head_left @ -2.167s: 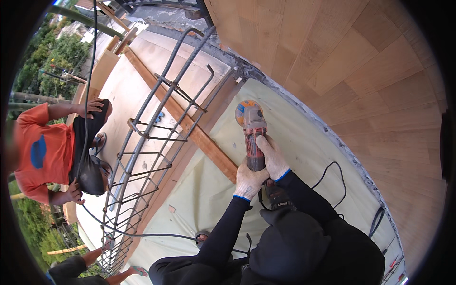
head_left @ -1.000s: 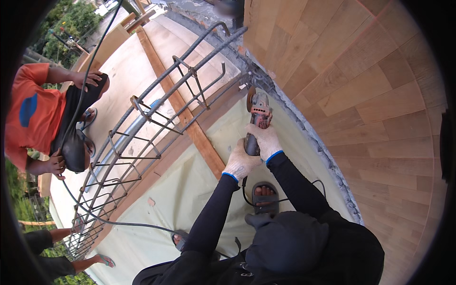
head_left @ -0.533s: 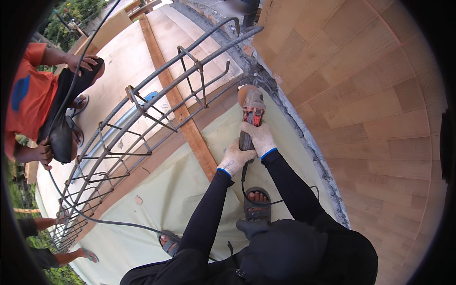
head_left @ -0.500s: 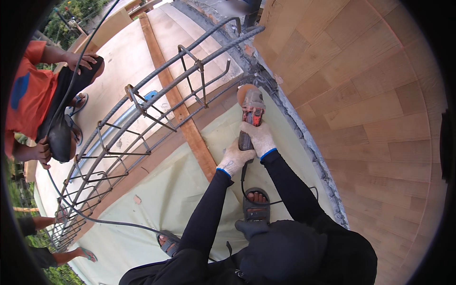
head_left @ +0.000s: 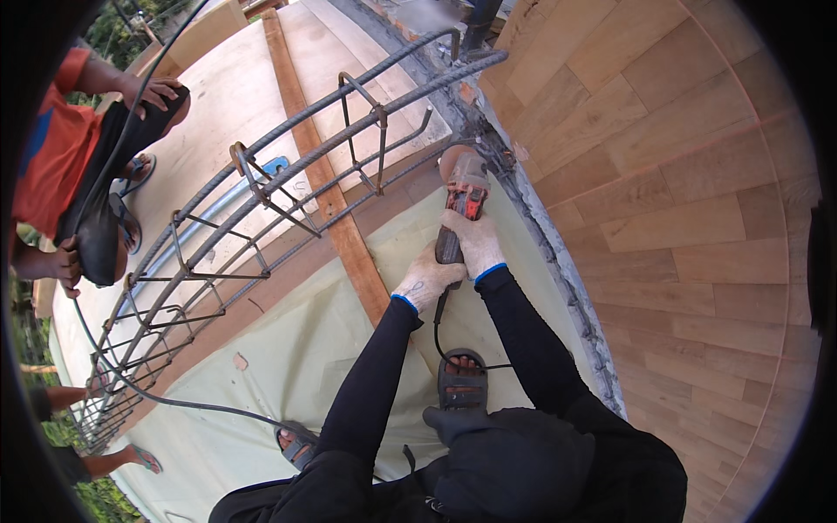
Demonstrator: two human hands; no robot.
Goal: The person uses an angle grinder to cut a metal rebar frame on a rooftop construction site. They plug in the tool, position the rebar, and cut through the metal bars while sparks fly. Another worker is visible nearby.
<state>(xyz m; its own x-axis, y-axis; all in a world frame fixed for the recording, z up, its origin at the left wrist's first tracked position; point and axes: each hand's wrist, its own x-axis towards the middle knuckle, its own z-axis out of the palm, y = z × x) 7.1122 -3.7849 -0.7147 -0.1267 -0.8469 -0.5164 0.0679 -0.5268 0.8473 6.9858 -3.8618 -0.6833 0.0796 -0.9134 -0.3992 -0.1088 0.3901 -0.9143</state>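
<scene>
Both my hands, in white work gloves with blue cuffs, grip a red and grey angle grinder (head_left: 468, 186). My left hand (head_left: 426, 277) wraps round the rear of its dark body, where the power cord leaves. Further forward, my right hand (head_left: 475, 241) is closed round the body behind the red part. The brownish disc (head_left: 455, 162) at its far end is beside the end of a steel bar (head_left: 423, 159) that runs to the rough concrete edge (head_left: 540, 222). Whether disc and bar touch I cannot tell.
A tied rebar cage (head_left: 261, 187) stretches from lower left to top centre. A wooden plank (head_left: 324, 183) passes beneath it. Pale green sheeting (head_left: 288, 366) lies under my sandalled feet. At left, a person in an orange shirt (head_left: 65, 139) holds a black cable (head_left: 166, 401). Wood-patterned tiling (head_left: 689, 244) fills the right.
The view has shifted slightly, so the cage and the person at left sit further from the tiling side. Both hands keep their grip on the angle grinder, which stays near the concrete edge.
</scene>
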